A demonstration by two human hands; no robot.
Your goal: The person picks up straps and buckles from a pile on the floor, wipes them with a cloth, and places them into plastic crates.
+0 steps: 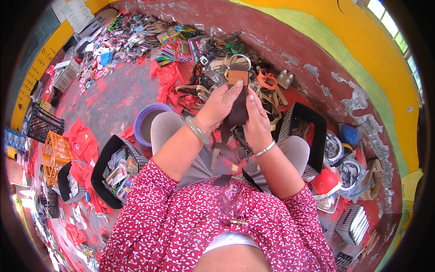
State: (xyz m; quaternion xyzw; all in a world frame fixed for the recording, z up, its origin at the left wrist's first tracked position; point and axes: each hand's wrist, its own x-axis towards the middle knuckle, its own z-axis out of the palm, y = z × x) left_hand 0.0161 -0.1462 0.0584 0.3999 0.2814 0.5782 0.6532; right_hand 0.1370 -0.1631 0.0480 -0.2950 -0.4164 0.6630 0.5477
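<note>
A dark brown fabric belt (239, 106) is held upright in front of me, with a tan leather patch (238, 77) and a round metal ring buckle (239, 58) at its top. My left hand (222, 103) grips it from the left, the thumb pressed just below the patch. From the right, my right hand (257, 121) closes against the belt's edge, fingers pointing up. Part of the strap hangs folded between my knees. Just beyond the buckle lies a pile of tangled belts and straps (190, 88).
A purple bucket (144, 124) stands by my left knee, near a black bin of small goods (102, 179). On the right are another black bin (312, 115) and a red cap-like item (325, 182). An orange crate (54, 152) sits far left. A peeling red wall (290, 36) runs behind.
</note>
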